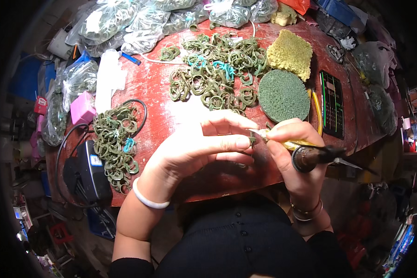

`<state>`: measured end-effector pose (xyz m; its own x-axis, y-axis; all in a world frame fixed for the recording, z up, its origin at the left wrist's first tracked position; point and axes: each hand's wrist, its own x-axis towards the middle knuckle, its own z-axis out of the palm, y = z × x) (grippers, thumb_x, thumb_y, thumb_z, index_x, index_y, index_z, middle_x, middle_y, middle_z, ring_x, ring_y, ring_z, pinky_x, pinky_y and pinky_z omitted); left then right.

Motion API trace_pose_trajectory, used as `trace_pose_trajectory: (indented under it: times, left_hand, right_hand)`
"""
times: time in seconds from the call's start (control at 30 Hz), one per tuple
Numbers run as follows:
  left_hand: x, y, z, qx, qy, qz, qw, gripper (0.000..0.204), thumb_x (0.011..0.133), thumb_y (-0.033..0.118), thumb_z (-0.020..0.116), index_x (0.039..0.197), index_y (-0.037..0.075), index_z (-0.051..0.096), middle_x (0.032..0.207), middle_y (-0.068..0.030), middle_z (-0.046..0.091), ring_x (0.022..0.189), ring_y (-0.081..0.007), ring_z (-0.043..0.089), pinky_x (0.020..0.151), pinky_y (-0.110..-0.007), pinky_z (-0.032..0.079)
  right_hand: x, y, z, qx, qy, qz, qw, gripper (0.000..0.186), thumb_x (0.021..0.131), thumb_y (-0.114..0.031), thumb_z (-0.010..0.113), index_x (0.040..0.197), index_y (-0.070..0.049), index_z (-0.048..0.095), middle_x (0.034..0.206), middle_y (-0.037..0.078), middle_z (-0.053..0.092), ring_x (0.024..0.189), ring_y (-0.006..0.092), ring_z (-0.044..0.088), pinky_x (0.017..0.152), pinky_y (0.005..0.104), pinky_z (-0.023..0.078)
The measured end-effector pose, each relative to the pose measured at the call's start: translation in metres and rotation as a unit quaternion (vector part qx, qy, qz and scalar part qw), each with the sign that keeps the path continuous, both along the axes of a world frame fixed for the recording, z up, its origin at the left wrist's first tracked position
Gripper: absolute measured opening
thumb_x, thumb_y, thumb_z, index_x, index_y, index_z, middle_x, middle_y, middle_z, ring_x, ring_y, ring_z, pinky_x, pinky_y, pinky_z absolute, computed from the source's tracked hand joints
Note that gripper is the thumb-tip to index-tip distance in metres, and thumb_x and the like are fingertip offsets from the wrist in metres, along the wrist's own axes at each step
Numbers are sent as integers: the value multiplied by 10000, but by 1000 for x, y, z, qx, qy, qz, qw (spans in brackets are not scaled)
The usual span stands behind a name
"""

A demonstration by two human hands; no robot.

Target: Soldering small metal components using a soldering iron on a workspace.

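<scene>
At the table's near edge, my left hand (pixel 197 141) pinches a small green piece (pixel 252 138) between thumb and fingers; its shape is mostly hidden. Opposite it, my right hand (pixel 294 167) grips a pen-shaped tool (pixel 306 159) with a yellow front and a dark brown rear end trailing a cord. The tool's pale narrow tip meets or nearly meets the green piece. Beyond my hands lies a loose heap of green rings (pixel 215 69), with some turquoise pieces (pixel 224 69) among them. A second pile of green rings (pixel 116 139) sits left of my left forearm.
A round green sponge-like pad (pixel 284 96) and a yellow sponge (pixel 289 53) lie on the red table (pixel 155 78). To their right is a dark calculator-like device (pixel 332 104). A black box (pixel 93 169) with cables stands at left. Filled clear bags (pixel 109 23) line the back.
</scene>
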<state>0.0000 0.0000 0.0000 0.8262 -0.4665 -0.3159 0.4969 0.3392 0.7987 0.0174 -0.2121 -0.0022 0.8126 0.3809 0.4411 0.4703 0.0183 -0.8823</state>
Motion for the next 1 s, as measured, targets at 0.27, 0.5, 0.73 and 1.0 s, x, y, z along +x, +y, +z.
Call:
trace_pose_trajectory:
  times: [0.27,0.5,0.73,1.0]
  left_hand:
    - [1,-5,-8,-110,-46,74,990,465,830,0,664,1266,5,503,1269,-137,535,1118,-217,561,965,-356,486]
    - [3,-5,-12,-97,-75,90,988,485,787,-73,663,1249,-18,524,1275,-147,534,1136,-227,551,963,-355,490]
    - [5,-3,-11,-93,-49,97,990,447,793,-67,664,1219,-22,536,1184,-122,572,1069,-211,593,938,-322,504]
    - [1,-7,-11,-3,-122,124,985,433,793,-52,684,1194,14,534,1215,-123,563,1097,-222,578,913,-324,511]
  right_hand:
    - [-6,-12,14,5,134,-182,974,118,861,-25,668,967,15,637,890,51,651,712,90,622,640,207,470]
    - [37,-48,1,-98,-37,-292,951,263,849,-47,696,1080,-1,577,873,24,593,773,102,558,690,247,462]
    - [52,-63,-7,-321,-207,-348,856,180,837,-45,690,986,22,616,873,126,625,743,246,604,691,314,480]
    - [-20,-48,-22,-184,-70,-204,959,282,808,-199,762,913,20,618,786,109,645,689,208,633,650,294,496]
